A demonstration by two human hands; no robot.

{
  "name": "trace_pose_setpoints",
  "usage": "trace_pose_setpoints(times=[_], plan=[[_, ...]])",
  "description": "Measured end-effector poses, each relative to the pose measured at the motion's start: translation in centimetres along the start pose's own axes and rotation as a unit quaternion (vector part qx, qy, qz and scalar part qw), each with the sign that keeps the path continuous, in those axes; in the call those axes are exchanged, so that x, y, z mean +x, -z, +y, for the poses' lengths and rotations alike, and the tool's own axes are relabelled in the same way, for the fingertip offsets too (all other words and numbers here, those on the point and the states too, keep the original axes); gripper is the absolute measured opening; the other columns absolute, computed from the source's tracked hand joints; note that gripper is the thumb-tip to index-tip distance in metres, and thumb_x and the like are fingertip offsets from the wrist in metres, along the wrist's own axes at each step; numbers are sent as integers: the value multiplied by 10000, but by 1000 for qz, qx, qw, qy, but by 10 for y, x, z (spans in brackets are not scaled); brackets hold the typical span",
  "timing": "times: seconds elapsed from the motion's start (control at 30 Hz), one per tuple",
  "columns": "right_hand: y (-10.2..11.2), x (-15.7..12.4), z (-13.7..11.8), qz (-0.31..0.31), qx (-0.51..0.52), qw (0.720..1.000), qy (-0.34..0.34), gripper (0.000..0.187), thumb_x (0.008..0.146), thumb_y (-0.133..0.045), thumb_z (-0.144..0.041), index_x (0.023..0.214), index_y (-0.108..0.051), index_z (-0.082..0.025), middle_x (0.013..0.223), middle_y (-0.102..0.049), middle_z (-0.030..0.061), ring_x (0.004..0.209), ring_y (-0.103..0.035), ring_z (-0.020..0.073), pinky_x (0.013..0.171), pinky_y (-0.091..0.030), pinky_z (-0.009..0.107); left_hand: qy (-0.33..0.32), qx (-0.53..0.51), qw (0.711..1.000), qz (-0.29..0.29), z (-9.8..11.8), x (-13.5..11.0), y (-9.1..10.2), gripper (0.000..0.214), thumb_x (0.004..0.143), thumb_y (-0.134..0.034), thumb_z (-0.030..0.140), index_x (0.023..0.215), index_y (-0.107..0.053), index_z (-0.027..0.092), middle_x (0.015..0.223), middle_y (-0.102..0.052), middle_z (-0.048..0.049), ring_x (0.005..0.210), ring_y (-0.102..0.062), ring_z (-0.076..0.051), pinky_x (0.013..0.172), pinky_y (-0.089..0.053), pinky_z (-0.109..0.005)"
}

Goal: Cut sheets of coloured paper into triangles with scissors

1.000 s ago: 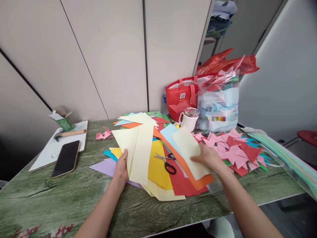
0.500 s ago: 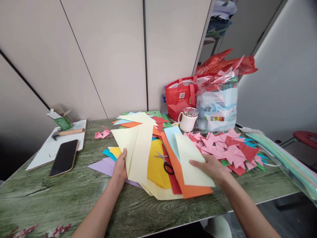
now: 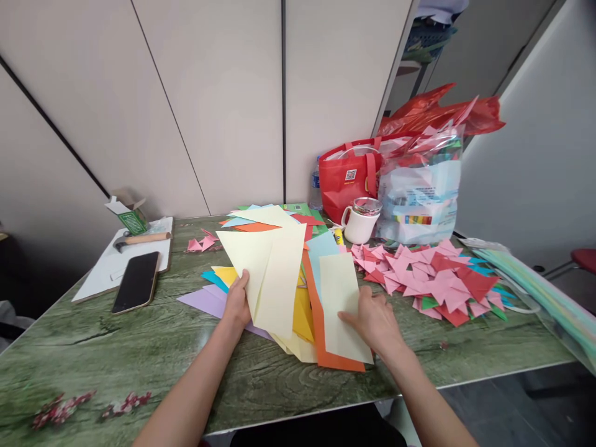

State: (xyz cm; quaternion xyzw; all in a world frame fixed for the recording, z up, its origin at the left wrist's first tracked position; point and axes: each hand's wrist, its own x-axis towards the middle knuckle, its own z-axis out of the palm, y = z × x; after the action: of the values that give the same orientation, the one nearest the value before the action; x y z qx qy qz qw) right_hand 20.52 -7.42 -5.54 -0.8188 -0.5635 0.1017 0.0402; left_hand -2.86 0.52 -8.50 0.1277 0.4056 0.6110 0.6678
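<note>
A heap of coloured paper sheets (image 3: 305, 310) lies in the middle of the green table (image 3: 93, 360). My left hand (image 3: 237, 304) pinches the lower left edge of a pale yellow sheet (image 3: 270, 267), tilting it up from the heap. My right hand (image 3: 372, 320) lies with its fingers pressed on a second pale yellow sheet (image 3: 342, 298), which rests on an orange sheet (image 3: 321, 335). No scissors show among the sheets.
Several folded pink and red paper triangles (image 3: 428, 279) cover the table's right side. Behind them stand a white mug (image 3: 361, 222), a red bag (image 3: 349, 183) and a clear plastic bag (image 3: 419, 192). At the left lie a black phone (image 3: 137, 280), a hammer (image 3: 139, 239) and a small green box (image 3: 128, 214).
My right hand has slid the pale yellow and orange sheets leftward, covering the scissors and the red sheet. My left hand still holds its sheet. The camera shifted slightly.
</note>
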Motion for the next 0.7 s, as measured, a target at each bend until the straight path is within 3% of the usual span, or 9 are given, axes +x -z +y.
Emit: trace_pose_setpoints(times=[0.2, 0.47, 0.7], plan=[[3, -1, -5, -8, 22, 1000, -3, 471, 681, -650, -367, 986, -437, -79, 993, -555, 249, 963, -547, 363, 762, -390, 364, 15, -6, 1000, -11, -2, -3, -3, 261, 826, -536, 228, 1070, -580, 149, 781, -730, -58, 618, -681, -175, 684, -551, -294], [0, 0, 11, -32, 99, 995, 14, 500, 686, -609, -400, 1035, -426, -91, 976, -591, 208, 881, -613, 319, 673, -448, 332, 195, 27, 976, -92, -10, -37, -24, 343, 829, -510, 231, 1097, -571, 26, 804, -722, -161, 737, -689, -291, 746, -526, -416], [-2, 0, 21, -36, 154, 985, 63, 505, 736, -538, -333, 1166, -419, -97, 1012, -626, 199, 882, -629, 322, 643, -466, 340, 225, 29, 967, -118, -33, -57, -39, 340, 828, -513, 237, 1104, -565, 47, 829, -727, -145, 793, -683, -289, 759, -525, -397]])
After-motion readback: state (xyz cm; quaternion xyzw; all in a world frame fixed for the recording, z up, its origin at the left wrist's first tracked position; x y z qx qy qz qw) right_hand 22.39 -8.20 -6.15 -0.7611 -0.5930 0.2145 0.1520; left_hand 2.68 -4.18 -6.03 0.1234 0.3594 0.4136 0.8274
